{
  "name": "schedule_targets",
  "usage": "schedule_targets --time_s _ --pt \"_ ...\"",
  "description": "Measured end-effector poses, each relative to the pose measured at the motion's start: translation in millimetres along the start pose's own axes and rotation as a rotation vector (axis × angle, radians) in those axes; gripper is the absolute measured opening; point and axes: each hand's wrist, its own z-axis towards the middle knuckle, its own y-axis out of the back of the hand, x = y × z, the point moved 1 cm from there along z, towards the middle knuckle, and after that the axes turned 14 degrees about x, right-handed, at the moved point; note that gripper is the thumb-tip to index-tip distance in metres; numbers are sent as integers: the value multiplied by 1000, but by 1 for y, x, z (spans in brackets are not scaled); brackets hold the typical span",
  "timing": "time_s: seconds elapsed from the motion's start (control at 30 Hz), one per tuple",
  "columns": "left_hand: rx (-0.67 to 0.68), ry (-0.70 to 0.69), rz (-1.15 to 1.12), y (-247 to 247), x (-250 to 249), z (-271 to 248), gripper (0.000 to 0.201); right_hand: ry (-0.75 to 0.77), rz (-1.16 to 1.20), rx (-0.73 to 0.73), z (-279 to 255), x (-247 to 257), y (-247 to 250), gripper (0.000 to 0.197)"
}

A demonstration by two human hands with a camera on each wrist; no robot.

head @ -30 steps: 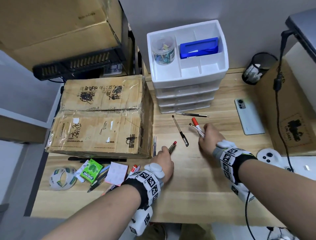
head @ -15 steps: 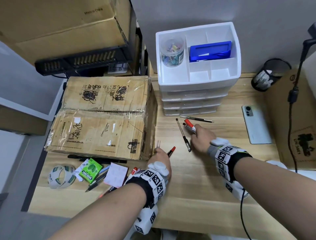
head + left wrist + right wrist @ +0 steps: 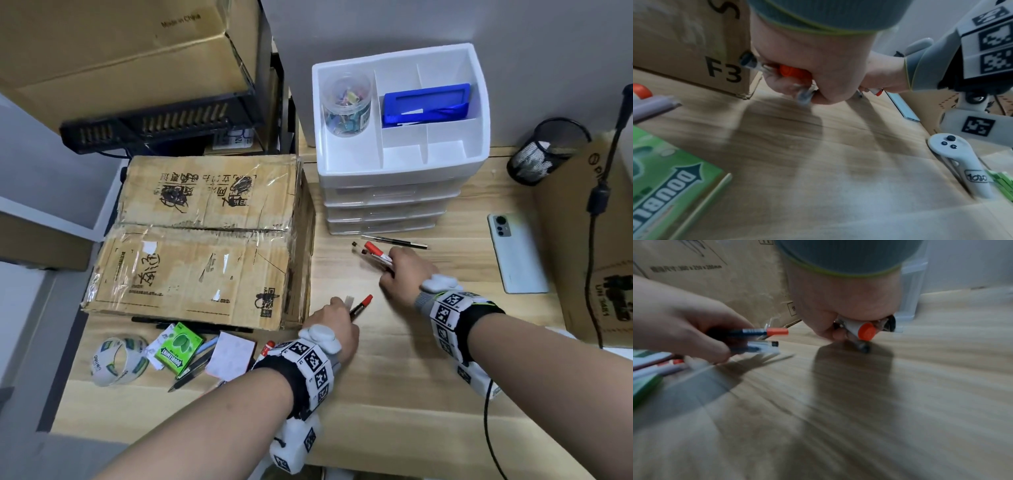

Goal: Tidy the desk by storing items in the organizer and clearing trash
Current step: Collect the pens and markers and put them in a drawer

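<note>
My left hand (image 3: 337, 317) grips a red-capped pen (image 3: 361, 306) and a clear pen (image 3: 349, 301) near the cardboard box corner; the same pens (image 3: 764, 332) show in the right wrist view. My right hand (image 3: 399, 270) grips a red-capped marker (image 3: 376, 253) together with thin black pens (image 3: 358, 246) on the desk; the marker's cap (image 3: 866, 332) faces the right wrist camera. One black pen (image 3: 394, 241) lies loose in front of the white drawer organizer (image 3: 400, 164). The organizer's top tray holds a clip jar (image 3: 346, 104) and a blue case (image 3: 426, 104).
A large cardboard box (image 3: 202, 240) stands left of the hands. Tape roll (image 3: 114, 359), green gum pack (image 3: 178, 349), sticky notes (image 3: 231, 354) and more pens lie at the front left. A phone (image 3: 517, 253), mesh cup (image 3: 544, 150) and white controller (image 3: 953, 154) sit right.
My right hand moved left toward the loose black pen and gathered it in with the marker. My left hand now also holds a clear pen beside the red-capped one.
</note>
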Motion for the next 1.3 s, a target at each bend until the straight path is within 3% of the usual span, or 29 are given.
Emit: schedule_targets --time_s 0.27,0.5,0.63,0.73,0.87,0.93,1.13,1.3 --pt "21 -162 4 4 -7 -10 20 -46 -91 -16 12 -13 20 25" --pt "15 -202 -124 3 -6 -18 19 -126 -234 107 8 -2 23 16" --pt "16 -218 -183 3 -10 -24 17 -152 -138 159 -7 0 16 29" --pt "29 -265 -255 4 -12 -28 12 -179 179 216 -19 -3 11 35" --pt "5 -270 -348 11 -19 -35 11 -242 755 218 -42 -4 7 12" --pt "-8 -244 -392 16 -24 -38 15 -238 1087 214 -54 -2 6 10" --pt "-13 -244 -458 35 -38 -65 27 -246 1638 229 -93 4 4 10" --pt "-11 -269 -589 48 -44 -86 25 -112 1948 245 -111 21 16 11"
